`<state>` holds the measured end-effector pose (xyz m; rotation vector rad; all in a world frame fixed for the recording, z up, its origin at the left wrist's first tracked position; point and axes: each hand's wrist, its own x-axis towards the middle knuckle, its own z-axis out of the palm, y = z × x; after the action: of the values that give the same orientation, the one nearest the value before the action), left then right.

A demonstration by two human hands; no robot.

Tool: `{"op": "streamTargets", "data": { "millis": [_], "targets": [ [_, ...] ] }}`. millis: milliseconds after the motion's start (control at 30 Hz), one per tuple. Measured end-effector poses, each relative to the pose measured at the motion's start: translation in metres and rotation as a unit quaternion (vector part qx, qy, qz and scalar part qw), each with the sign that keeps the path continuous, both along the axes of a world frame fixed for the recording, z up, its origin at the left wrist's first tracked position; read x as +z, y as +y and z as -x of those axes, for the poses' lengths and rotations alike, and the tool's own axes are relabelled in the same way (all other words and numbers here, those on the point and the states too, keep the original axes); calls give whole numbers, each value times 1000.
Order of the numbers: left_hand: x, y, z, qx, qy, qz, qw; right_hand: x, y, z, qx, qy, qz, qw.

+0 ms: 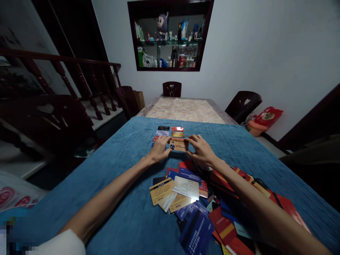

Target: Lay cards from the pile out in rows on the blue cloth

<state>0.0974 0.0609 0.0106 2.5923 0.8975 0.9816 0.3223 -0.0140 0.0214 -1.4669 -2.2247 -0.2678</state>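
A gold VIP card [177,145] with a small printed figure is pinched by its two side edges between my hands. My left hand [159,150] grips its left edge and my right hand [200,150] its right edge, thumbs nearest me. Just beyond lie two columns of cards: a black card [163,128] and a pale card [162,133] on the left, a red card [177,129] and a gold card [177,134] on the right. More cards in the left column are partly hidden by my left hand. Whether the VIP card touches the cloth I cannot tell.
A loose heap of cards, including a white card [186,187] and a blue card [196,230], spreads under and beside my right forearm. A blue cloth [111,184] covers the near table. Chairs [243,105] stand around it; a railing [61,72] runs at left.
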Motion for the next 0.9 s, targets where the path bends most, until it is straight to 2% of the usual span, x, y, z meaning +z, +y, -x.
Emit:
{"op": "streamTargets", "data": {
  "millis": [200,433,900],
  "targets": [
    [-7,16,-10,31,58,28,997,-11,21,-7,-6,10,51,999],
    [-13,17,-14,89,155,56,982,-22,31,-4,-21,30,108,993],
    [-9,17,-18,85,290,44,952,-40,38,-9,-22,45,150,987]
  ]
}}
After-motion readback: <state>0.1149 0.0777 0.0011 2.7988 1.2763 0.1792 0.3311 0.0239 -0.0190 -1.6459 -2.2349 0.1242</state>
